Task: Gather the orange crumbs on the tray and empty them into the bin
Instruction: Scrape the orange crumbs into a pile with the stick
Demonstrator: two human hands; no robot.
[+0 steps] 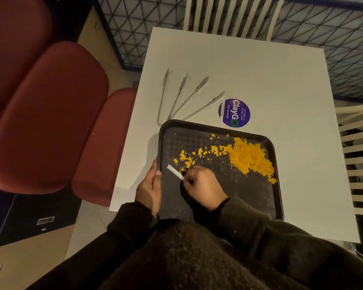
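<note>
1. Here, the left hand (pixel 149 190) grips the tray (pixel 218 197) at its left edge to keep it steady.
2. The right hand (pixel 203 188) pinches a white stick (pixel 175 171) to push loose bits.
3. Most orange crumbs (pixel 249 158) sit piled near the tray's far right corner.

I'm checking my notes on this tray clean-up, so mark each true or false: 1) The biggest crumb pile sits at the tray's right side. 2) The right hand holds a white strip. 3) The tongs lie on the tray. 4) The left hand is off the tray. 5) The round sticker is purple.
1) True: the crumbs heap on the right of the tray.
2) True: right hand, white strip.
3) False: the tongs lie on the table beyond it.
4) False: the left hand grips its left rim.
5) True: sticker.
</note>
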